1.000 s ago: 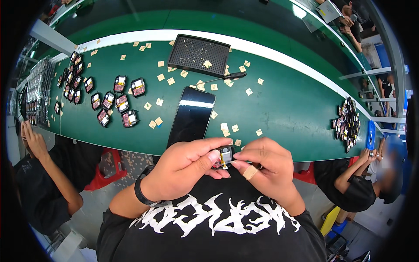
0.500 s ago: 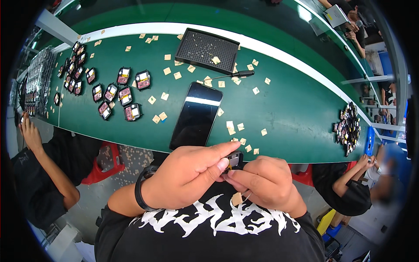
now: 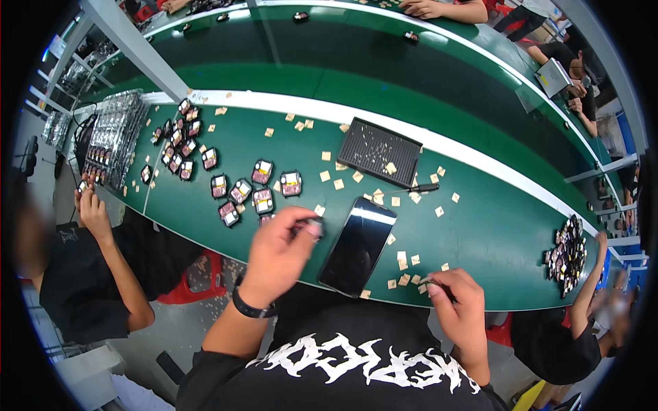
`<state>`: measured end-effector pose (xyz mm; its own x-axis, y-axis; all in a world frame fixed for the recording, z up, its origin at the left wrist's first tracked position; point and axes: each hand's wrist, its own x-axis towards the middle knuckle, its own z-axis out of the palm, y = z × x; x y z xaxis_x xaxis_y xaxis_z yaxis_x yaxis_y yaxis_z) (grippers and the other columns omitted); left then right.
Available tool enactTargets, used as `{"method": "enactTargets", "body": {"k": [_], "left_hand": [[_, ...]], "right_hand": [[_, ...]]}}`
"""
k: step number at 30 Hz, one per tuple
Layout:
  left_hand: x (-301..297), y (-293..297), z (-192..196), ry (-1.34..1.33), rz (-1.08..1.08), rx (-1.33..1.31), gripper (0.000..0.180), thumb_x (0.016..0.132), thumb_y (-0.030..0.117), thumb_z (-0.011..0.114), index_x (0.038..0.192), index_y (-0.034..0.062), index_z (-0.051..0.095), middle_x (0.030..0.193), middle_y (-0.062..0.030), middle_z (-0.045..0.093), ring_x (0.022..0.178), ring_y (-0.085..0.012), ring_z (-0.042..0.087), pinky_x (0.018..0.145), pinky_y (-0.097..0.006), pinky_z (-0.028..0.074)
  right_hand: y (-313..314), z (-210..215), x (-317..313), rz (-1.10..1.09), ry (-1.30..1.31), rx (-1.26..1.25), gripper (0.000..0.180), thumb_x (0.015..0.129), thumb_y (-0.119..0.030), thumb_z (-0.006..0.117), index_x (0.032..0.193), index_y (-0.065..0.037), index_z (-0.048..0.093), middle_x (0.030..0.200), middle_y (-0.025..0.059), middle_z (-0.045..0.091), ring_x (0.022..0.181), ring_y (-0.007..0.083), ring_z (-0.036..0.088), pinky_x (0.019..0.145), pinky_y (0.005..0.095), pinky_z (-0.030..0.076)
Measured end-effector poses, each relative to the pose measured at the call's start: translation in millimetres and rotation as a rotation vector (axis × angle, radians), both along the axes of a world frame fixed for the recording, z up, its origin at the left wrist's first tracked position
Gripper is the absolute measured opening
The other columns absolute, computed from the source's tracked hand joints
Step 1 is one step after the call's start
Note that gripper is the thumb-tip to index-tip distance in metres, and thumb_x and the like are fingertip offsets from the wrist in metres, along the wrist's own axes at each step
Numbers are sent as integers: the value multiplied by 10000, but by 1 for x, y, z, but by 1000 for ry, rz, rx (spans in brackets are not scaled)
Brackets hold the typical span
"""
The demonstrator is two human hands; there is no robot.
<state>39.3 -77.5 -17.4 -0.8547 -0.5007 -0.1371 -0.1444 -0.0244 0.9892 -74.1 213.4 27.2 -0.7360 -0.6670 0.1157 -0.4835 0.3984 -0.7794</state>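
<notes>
My left hand (image 3: 279, 250) is closed round a small black device housing (image 3: 312, 225), partly hidden by my fingers and smeared by motion. It is over the table, close to a group of similar open black housings (image 3: 262, 201) with reddish circuit boards, white blocks and yellow strips inside. My right hand (image 3: 458, 301) is at the table's front edge, fingers pinched on a thin dark tool (image 3: 426, 279); its kind I cannot make out. Several small beige square pads (image 3: 404, 279) lie beside its fingertips. Between my hands a black smartphone (image 3: 359, 246) rests on the table.
Past the phone stand a black perforated tray (image 3: 379, 152) and a screwdriver (image 3: 426, 188). More housings are heaped at the far left (image 3: 181, 140) and right (image 3: 566, 257). Clear plastic trays (image 3: 116, 137) are stacked at the left end. A co-worker's hand (image 3: 94, 211) works there; another person sits at right.
My hands have parted: the left carried the housing leftward and forward over the table, the right moved right. The view has shifted, showing more of the far side.
</notes>
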Motion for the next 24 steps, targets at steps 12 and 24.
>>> {"method": "enactTargets", "body": {"k": [12, 24], "left_hand": [[-20, -86, -18, -172, 203, -1022, 202, 910, 60, 664, 1093, -24, 657, 942, -181, 654, 896, -381, 627, 803, -453, 494], [-43, -52, 12, -249, 174, -1080, 328, 916, 141, 683, 1183, -49, 665, 1106, -223, 656, 1022, -380, 635, 919, -462, 496]], "right_hand": [[46, -26, -25, -494, -387, -158, 226, 957, -163, 743, 852, 34, 707, 669, 40, 603, 603, 70, 490, 538, 266, 395], [98, -26, -51, -691, -237, 4, 452, 958, -392, 717, 737, -1, 669, 556, 73, 539, 506, 175, 466, 510, 341, 405]]}}
